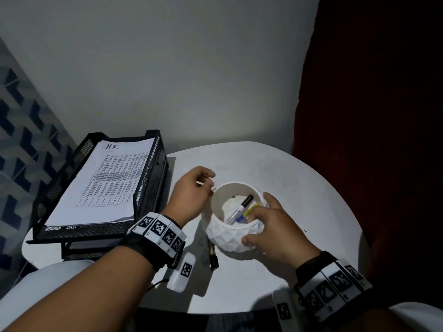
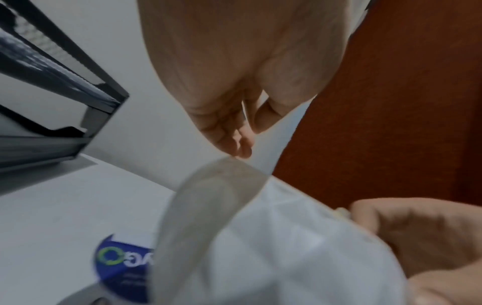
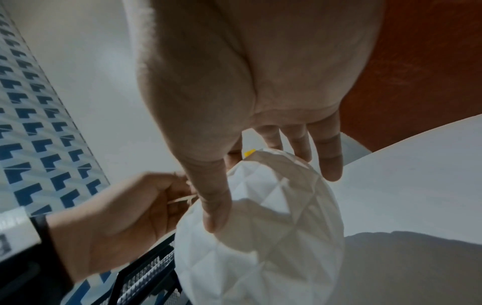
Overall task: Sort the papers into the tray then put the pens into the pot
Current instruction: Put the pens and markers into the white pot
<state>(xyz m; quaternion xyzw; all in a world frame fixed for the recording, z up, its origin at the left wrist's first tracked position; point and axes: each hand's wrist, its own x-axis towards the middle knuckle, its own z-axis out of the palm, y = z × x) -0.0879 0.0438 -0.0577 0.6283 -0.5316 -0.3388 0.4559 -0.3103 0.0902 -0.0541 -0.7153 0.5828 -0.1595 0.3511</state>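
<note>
Mostly done | papers stacked in tray | marker inside pot | one pen lies on surface beside pot | left grip pinches thin white stick at rim — right grip clasps pot

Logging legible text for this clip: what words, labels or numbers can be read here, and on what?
"H.R": handwritten atop the top sheet in the black tray.
Printed table on that sheet: too small to read.
Blue round label, left wrist view: blurred, unreadable.
Wristband markers: code squares; characters beneath too small.
Pen in the pot the right hand grips: no print legible.
Thin white stick the left hand pinches: no text.
</note>
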